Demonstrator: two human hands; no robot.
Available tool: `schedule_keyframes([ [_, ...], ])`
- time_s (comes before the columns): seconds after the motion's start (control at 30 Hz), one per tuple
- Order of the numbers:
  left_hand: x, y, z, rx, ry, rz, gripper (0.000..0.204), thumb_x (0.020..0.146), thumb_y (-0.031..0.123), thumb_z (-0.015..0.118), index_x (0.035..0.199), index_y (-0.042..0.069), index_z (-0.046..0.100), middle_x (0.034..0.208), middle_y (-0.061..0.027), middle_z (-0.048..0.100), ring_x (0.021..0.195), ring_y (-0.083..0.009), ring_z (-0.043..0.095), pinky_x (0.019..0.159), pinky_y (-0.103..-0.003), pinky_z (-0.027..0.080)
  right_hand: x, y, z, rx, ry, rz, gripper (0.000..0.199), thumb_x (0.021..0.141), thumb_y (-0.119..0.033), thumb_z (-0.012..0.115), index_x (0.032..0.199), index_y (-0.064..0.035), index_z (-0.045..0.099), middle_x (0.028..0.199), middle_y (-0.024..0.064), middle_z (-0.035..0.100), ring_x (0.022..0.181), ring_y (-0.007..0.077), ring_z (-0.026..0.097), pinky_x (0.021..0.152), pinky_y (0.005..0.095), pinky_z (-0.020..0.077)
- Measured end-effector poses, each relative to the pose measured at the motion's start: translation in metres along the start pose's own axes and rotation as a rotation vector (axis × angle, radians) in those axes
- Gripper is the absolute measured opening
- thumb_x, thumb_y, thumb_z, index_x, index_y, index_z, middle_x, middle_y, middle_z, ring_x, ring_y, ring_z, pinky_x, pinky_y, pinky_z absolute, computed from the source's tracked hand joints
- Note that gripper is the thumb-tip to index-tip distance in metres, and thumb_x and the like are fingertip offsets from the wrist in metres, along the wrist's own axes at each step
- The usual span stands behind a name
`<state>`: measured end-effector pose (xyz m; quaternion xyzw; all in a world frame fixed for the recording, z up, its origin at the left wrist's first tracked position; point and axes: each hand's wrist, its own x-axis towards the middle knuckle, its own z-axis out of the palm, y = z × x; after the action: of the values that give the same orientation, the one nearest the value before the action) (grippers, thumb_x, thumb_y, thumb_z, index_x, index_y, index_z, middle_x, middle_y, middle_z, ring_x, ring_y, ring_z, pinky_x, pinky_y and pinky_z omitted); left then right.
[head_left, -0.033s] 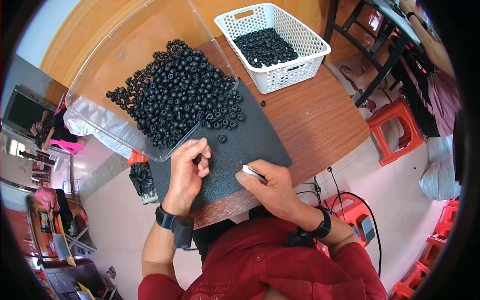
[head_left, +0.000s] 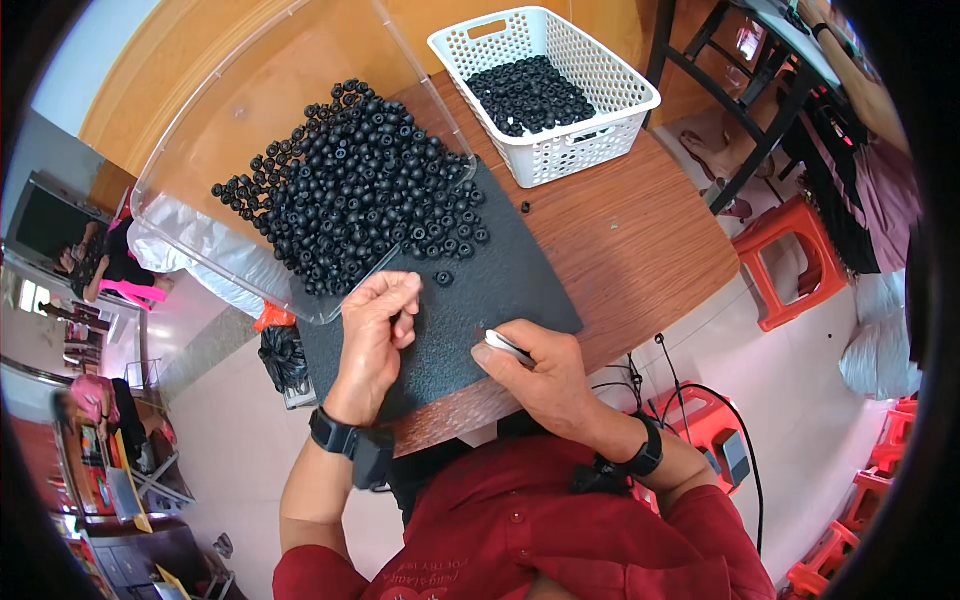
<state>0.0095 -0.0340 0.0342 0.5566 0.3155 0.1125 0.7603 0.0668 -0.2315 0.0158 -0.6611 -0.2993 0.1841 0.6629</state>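
Wood-grain table (head_left: 650, 230), pebbled dark mat (head_left: 515, 275), round black parts (head_left: 350, 190) heaped. Hands apart: your right hand (head_left: 545, 375) clamps a slim white piece (head_left: 507, 345); left hand (head_left: 372, 335) curls, grip unclear.

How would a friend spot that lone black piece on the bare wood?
Start with the brown wooden table, then the white perforated basket at its far side. Just below the basket in the picture, beside the edge of the dark mat, sits a small black piece. Unlike the heaped black pieces, it lies alone on bare wood.
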Motion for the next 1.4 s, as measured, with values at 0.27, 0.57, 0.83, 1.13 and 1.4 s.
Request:
schedule_keyframes([
  [0.27, 0.038, -0.017, -0.001, 0.965, -0.023, 0.698, 0.013, 0.080, 0.006, 0.072, 0.092, 0.002, 0.070, 0.077, -0.0014, 0.064, 0.064, -0.0088, 0.055, 0.061, -0.023, 0.044, -0.002, -0.002, -0.007, 0.012, -0.017, 0.017, 0.017, 0.088, -0.014, 0.066, 0.088, 0.0025, 0.062, 0.069, -0.0009, 0.052, 0.064, 0.0040, 0.044, 0.054, 0.0231, 0.0372],
  [0.57, 0.032, -0.010, 0.013, 1.300, -0.078, 0.844, 0.018, 0.072, 0.003, 0.073, 0.089, 0.004, 0.068, 0.075, -0.0078, 0.059, 0.068, -0.0218, 0.061, 0.061, -0.033, 0.048, 0.001, 0.001, -0.006, -0.005, -0.009, -0.022, 0.016, 0.088, -0.013, 0.066, 0.088, 0.0028, 0.062, 0.069, 0.0015, 0.055, 0.064, 0.0051, 0.047, 0.054, 0.0241, 0.0388],
  [0.83, 0.021, -0.022, 0.001, 1.322, -0.040, 0.845, 0.020, 0.074, 0.008, 0.072, 0.091, 0.001, 0.065, 0.078, -0.0070, 0.061, 0.065, -0.0233, 0.060, 0.060, -0.034, 0.048, 0.000, 0.000, -0.007, -0.045, 0.051, -0.121, 0.020, 0.087, -0.017, 0.067, 0.083, 0.0005, 0.059, 0.065, 0.0106, 0.054, 0.055, 0.0172, 0.052, 0.052, 0.0310, 0.0424],
  [1.13, -0.050, -0.011, 0.002, -0.109, -0.328, 0.140, 0.024, 0.085, 0.012, 0.071, 0.103, -0.001, 0.063, 0.082, -0.0074, 0.065, 0.051, -0.0014, 0.042, 0.043, -0.015, 0.030, 0.002, -0.005, 0.001, -0.097, 0.097, -0.290, 0.014, 0.091, -0.013, 0.061, 0.089, 0.0008, 0.062, 0.071, 0.0132, 0.058, 0.062, 0.0277, 0.059, 0.055, 0.0344, 0.0444],
  [1.4, -0.065, -0.015, 0.008, -0.328, -0.359, 0.075, 0.028, 0.085, 0.011, 0.070, 0.106, -0.005, 0.059, 0.083, -0.0113, 0.065, 0.048, -0.0037, 0.041, 0.043, -0.017, 0.032, 0.002, -0.008, 0.010, -0.261, 0.085, -0.455, 0.013, 0.089, -0.015, 0.062, 0.088, -0.0019, 0.061, 0.068, 0.0109, 0.055, 0.060, 0.0287, 0.056, 0.053, 0.0380, 0.0423],
])
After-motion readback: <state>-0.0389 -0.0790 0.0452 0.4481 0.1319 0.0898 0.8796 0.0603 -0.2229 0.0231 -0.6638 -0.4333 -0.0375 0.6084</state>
